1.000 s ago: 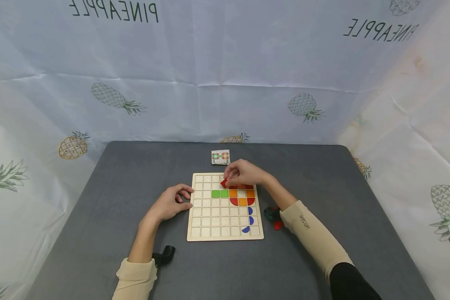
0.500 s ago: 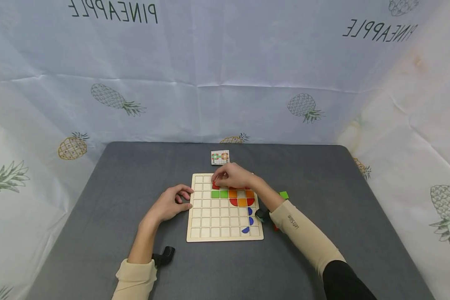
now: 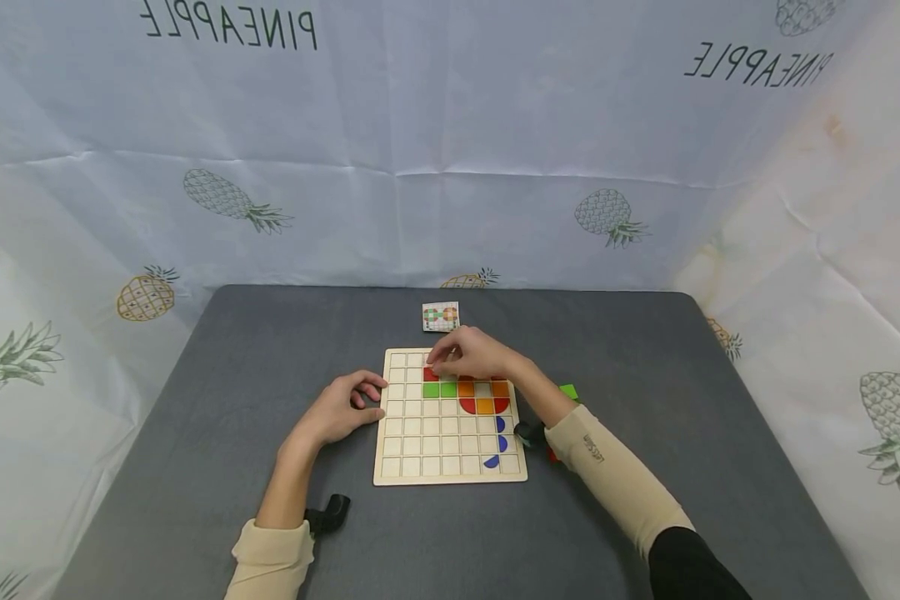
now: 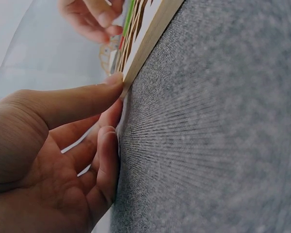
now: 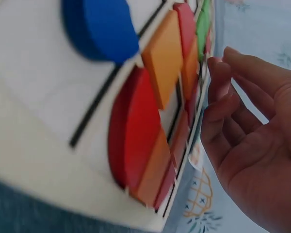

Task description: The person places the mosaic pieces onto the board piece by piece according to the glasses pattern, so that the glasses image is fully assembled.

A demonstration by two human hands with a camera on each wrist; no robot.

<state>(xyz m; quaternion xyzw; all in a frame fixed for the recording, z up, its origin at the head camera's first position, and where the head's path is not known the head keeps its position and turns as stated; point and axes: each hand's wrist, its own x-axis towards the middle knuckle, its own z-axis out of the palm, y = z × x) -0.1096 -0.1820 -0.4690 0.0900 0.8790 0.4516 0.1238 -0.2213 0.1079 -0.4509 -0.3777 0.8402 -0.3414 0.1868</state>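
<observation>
My left hand rests at the left edge of a wooden grid board. In the left wrist view its straight thumb touches the board's edge and the other fingers lie relaxed by the cloth. Over the board's upper part, my right hand has its fingertips right at a red piece lying in a cell. The right wrist view shows those fingers loosely bent with nothing seen between them. Just below the red piece are two green squares. Orange pieces and red rounded ones fill cells to the right.
Three blue half-round pieces lie on the board's lower right. A small pattern card sits beyond the board. Right of the board, a green piece and red ones show partly beside the right sleeve. Dark cloth covers the table.
My right hand carried the red piece left to the cell above the green squares, and the piece now lies there with the fingers lifting slightly off. My left hand stayed put.
</observation>
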